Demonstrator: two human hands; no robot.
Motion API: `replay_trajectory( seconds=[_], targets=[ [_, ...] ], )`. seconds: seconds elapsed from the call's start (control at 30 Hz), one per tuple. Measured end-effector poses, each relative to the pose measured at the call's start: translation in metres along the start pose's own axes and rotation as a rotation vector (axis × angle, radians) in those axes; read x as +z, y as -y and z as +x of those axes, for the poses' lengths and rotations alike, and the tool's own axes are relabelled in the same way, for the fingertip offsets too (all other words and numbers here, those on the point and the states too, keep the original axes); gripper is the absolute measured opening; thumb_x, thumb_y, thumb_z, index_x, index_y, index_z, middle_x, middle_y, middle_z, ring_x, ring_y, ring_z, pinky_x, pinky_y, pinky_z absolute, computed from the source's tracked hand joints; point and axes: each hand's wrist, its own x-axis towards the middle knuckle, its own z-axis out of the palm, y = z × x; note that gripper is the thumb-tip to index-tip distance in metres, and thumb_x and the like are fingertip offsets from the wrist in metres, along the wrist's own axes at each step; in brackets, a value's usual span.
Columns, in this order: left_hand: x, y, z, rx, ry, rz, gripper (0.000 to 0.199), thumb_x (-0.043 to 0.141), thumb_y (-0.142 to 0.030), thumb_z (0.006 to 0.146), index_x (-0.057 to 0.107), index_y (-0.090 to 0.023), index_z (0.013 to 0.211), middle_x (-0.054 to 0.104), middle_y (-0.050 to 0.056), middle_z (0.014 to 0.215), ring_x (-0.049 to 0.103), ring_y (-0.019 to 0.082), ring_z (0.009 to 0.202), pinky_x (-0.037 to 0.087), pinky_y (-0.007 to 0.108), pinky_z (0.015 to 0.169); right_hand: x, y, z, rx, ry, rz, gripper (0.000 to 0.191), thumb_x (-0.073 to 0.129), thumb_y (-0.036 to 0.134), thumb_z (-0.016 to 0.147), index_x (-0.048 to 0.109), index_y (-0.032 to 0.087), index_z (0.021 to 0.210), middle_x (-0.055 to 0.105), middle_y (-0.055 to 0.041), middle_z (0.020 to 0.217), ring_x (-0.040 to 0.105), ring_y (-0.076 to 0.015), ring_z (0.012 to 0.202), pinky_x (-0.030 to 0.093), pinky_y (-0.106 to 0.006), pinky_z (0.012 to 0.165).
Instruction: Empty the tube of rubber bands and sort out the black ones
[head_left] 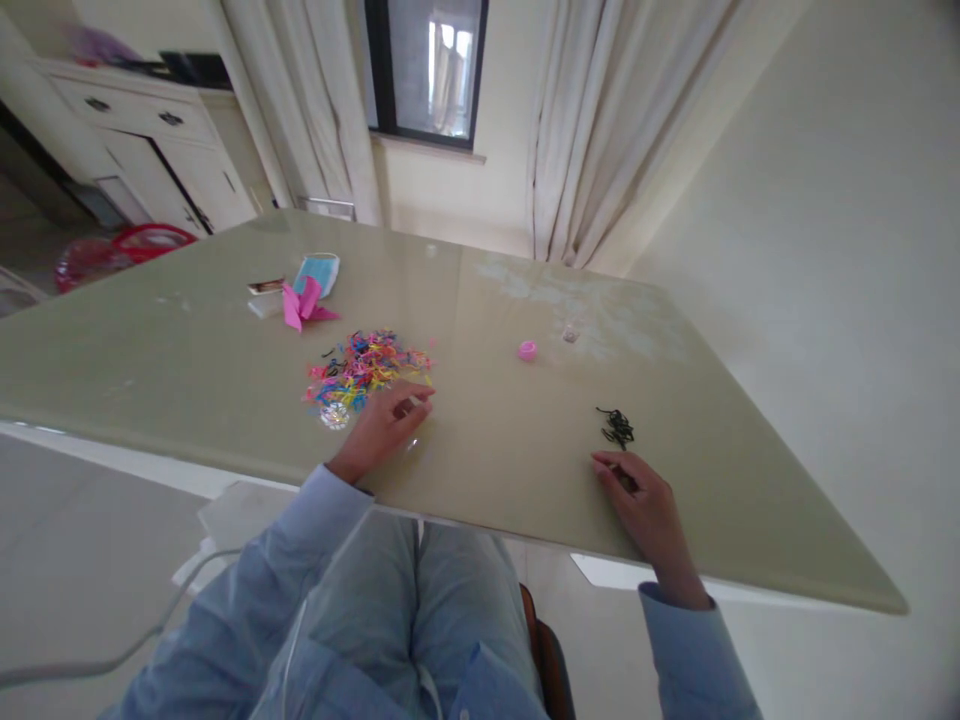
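Note:
A loose pile of small multicoloured rubber bands (367,362) lies on the table, left of the middle. My left hand (388,420) is at the pile's near right edge, thumb and forefinger tips close together; whatever is between them is too small to make out. Farther right sits a little heap of black rubber bands (619,428). Just below that heap, my right hand (641,498) rests at the table with fingers curled and thumb against forefinger. Anything pinched there is hidden. A round shiny clear piece (334,415) touches the coloured pile's near side.
A small pink cup-like piece (527,351) and a clear bit (570,332) are mid-table. Toward the far left lie pink folded paper (304,302), a blue face mask (318,272) and a small packet (265,287). The glossy table (480,440) has its near edge at my lap.

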Motion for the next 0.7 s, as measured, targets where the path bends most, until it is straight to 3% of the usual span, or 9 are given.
replay_trajectory(
  seconds=[0.13, 0.27, 0.47, 0.7],
  targets=[
    [-0.034, 0.014, 0.027, -0.007, -0.080, 0.205, 0.034, 0.054, -0.039, 0.084, 0.076, -0.019, 0.101, 0.073, 0.007, 0.093, 0.061, 0.017, 0.069, 0.051, 0.029, 0.069, -0.001, -0.002, -0.001, -0.022, 0.000, -0.017, 0.032, 0.060, 0.050, 0.085, 0.075, 0.022, 0.089, 0.076, -0.0089, 0.088, 0.069, -0.0237, 0.074, 0.056, -0.037, 0.071],
    [-0.064, 0.026, 0.051, -0.002, -0.066, 0.464, 0.033, 0.054, -0.031, 0.081, 0.079, -0.021, 0.099, 0.071, 0.007, 0.093, 0.063, 0.020, 0.077, 0.051, 0.032, 0.081, -0.001, -0.005, -0.002, -0.043, -0.012, -0.040, 0.031, 0.059, 0.049, 0.086, 0.075, 0.023, 0.089, 0.077, -0.0091, 0.089, 0.070, -0.0244, 0.077, 0.057, -0.038, 0.074],
    [-0.084, 0.040, 0.071, 0.036, 0.044, 0.624, 0.026, 0.057, -0.027, 0.078, 0.081, -0.020, 0.086, 0.070, 0.010, 0.085, 0.064, 0.024, 0.079, 0.050, 0.034, 0.083, 0.000, -0.009, -0.003, -0.052, -0.024, -0.056, 0.033, 0.058, 0.051, 0.086, 0.076, 0.023, 0.089, 0.077, -0.0094, 0.090, 0.071, -0.0253, 0.078, 0.058, -0.038, 0.074],
    [-0.105, 0.068, 0.084, -0.063, -0.056, 0.660, 0.029, 0.056, -0.023, 0.077, 0.081, -0.017, 0.091, 0.074, 0.011, 0.088, 0.066, 0.025, 0.085, 0.050, 0.035, 0.088, 0.000, -0.011, -0.002, -0.055, -0.030, -0.076, 0.034, 0.058, 0.053, 0.084, 0.076, 0.024, 0.087, 0.077, -0.0088, 0.088, 0.072, -0.0250, 0.076, 0.059, -0.036, 0.070]
  ],
)
